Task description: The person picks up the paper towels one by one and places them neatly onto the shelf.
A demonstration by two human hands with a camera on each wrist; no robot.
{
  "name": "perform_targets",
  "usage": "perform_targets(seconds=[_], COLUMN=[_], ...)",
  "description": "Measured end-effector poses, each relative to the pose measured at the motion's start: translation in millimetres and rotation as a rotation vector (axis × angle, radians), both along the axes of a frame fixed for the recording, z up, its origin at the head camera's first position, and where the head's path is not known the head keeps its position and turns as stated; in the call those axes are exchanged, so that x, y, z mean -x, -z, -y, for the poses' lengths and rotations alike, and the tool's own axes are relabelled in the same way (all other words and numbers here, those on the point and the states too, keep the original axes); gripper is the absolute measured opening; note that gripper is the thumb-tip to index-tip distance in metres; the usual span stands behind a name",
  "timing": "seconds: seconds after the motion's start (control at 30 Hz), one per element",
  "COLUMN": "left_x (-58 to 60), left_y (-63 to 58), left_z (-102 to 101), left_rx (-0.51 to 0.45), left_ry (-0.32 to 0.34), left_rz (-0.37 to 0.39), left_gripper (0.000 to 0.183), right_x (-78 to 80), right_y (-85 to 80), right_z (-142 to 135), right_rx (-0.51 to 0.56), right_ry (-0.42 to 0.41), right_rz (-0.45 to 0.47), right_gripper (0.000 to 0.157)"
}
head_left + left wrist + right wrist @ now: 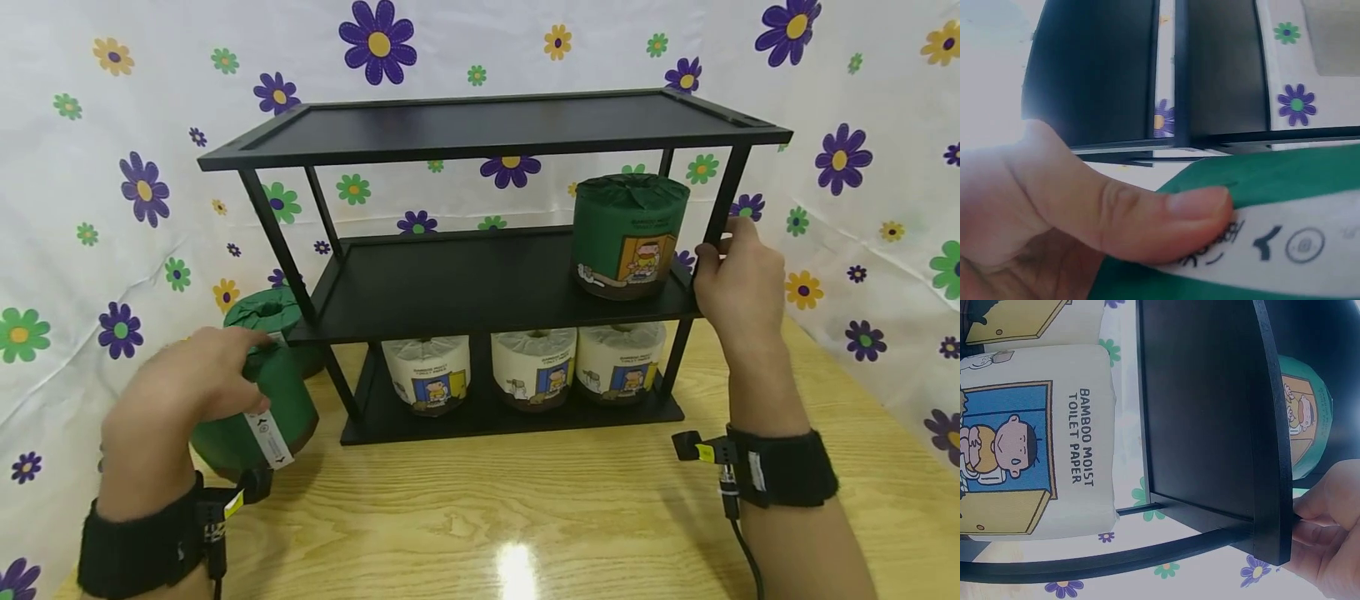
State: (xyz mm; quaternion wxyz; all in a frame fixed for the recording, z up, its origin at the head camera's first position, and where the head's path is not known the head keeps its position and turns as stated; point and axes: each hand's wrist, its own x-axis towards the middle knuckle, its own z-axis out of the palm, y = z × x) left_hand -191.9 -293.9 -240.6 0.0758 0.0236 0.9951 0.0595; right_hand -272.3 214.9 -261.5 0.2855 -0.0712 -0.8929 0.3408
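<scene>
At the left of the head view, my left hand (183, 379) grips a tilted green-wrapped toilet paper roll (292, 400) beside the rack. Its thumb (1166, 219) lies across the roll's white label (1297, 244) in the left wrist view. Another green roll (258, 308) stands behind it, partly hidden. My right hand (742, 279) holds the right front post (724, 196) of the black rack (442, 287), thumb in front, at the middle shelf. On that shelf's right end stands a green roll (630, 229), which the right wrist view shows close to my fingers (1316, 534).
Three cream toilet paper rolls, left (427, 375), middle (534, 367) and right (621, 362), stand on the bottom shelf. The rack's top panel (480, 121) overhangs the middle shelf. Under everything is a wooden table (420, 508); a flowered cloth (465, 33) hangs behind.
</scene>
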Motion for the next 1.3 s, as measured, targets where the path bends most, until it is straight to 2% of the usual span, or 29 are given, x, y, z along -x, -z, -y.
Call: perform_targets(seconds=[0.23,0.37,0.5,0.57,0.67,0.77,0.9,0.97,1.07,1.3], left_x=[-19.6,-32.2,-46.5,-53.6,-62.3,-71.2,-81.4,-83.8,-84.3,-74.6], left_y=[-13.9,-20.6,-23.5,-24.2,-24.4,-23.2,-20.8,-20.1,-20.1,-18.4], left_z=[-11,-21,-31,-36,-44,-54,-71,-78,-86,-96], left_rx=[0.083,0.113,0.094,0.069,0.036,0.002,-0.075,-0.111,-0.143,-0.191], left_ry=[0.050,0.074,0.122,0.169,0.280,0.401,0.530,0.580,0.621,0.633], left_rz=[-0.221,-0.282,-0.331,-0.361,-0.444,-0.552,-0.687,-0.755,-0.839,-0.989], left_gripper=[0.066,0.071,0.075,0.073,0.069,0.066,0.068,0.068,0.067,0.062], right_x=[0.2,-0.1,-0.6,-0.7,-0.8,-0.4,-0.2,-0.5,-0.7,-0.3], right_y=[-0.2,0.0,0.1,0.3,0.5,0.7,0.5,0.3,0.4,0.4], right_z=[0,0,0,0,0,1,0,0,0,0], right_rx=[-0.001,0.001,-0.001,-0.004,-0.005,-0.006,-0.006,-0.007,-0.009,-0.008], right_ry=[0.003,0.007,0.008,0.006,0.006,0.007,0.006,0.006,0.004,0.001], right_rz=[0.004,0.010,0.006,0.004,-0.006,-0.004,0.005,0.003,-0.001,0.002], right_gripper=[0.042,0.042,0.043,0.043,0.042,0.042,0.042,0.042,0.042,0.042])
